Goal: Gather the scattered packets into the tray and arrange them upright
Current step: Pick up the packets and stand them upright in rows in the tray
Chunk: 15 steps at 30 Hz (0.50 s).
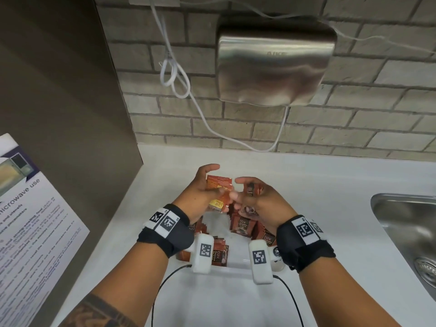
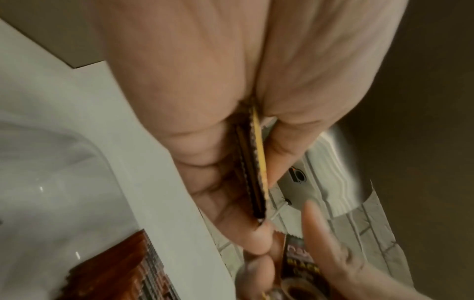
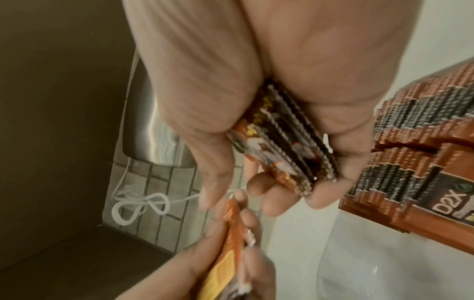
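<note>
My left hand (image 1: 213,185) holds a few orange and yellow packets (image 1: 220,188) above the far end of the white tray (image 1: 236,267). My right hand (image 1: 245,190), close beside it, grips a stack of brown D2X packets (image 1: 251,190), seen edge-on as the stack (image 3: 279,146) in the right wrist view. The left wrist view shows the held packets (image 2: 254,172) pinched edge-on between thumb and fingers. More brown packets (image 1: 243,225) stand in the tray under my hands, and another bunch of packets (image 1: 219,253) is near its front left. The two hands almost touch.
A steel sink (image 1: 405,227) is set into the white counter (image 1: 330,185) at the right. A metal hand dryer (image 1: 276,67) and a looped white cable (image 1: 179,74) hang on the brick wall. A brown cabinet panel (image 1: 59,90) with a microwave notice (image 1: 30,220) stands left.
</note>
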### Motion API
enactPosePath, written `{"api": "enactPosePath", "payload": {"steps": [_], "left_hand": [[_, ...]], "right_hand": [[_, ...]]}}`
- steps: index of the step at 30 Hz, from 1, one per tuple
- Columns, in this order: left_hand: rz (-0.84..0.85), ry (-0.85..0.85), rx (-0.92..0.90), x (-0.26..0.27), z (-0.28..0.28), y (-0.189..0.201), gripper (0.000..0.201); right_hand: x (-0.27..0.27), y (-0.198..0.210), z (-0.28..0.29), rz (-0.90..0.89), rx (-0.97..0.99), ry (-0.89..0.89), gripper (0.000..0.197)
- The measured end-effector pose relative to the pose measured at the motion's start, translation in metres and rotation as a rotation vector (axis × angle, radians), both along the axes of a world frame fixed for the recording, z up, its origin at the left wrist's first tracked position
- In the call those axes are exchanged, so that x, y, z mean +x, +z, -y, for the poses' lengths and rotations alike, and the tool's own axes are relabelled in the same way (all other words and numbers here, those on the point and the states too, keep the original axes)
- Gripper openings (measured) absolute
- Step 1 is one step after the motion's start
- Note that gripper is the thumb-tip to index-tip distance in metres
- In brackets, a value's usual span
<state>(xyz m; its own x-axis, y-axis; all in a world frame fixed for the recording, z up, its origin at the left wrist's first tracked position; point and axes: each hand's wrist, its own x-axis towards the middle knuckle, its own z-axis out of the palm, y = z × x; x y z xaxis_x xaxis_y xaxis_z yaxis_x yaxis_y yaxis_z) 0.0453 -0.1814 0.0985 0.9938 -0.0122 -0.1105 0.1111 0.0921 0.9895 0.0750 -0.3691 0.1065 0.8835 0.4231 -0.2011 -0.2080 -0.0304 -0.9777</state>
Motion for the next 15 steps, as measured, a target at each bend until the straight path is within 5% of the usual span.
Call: {"api": "enactPosePath", "payload": {"steps": [3, 11, 15], "left_hand": [[-0.020, 0.074, -0.009, -0.0003, 0.0076, 0.0004, 0.060], [-0.148, 0.160, -0.177, -0.0001, 0.0106, 0.0015, 0.019], [-0.156, 0.190, -0.243, 0.0024, 0.0077, 0.0015, 0.022]], "right_hand": [[-0.0007, 0.0008, -0.0083, 0.139, -0.084, 0.036, 0.051], [0.0022, 0.0071, -0.0065, 0.182, -0.023, -0.141, 0.035], [0.0041, 0.0059, -0.0034, 0.596, -0.210, -0.253, 0.029]]}}
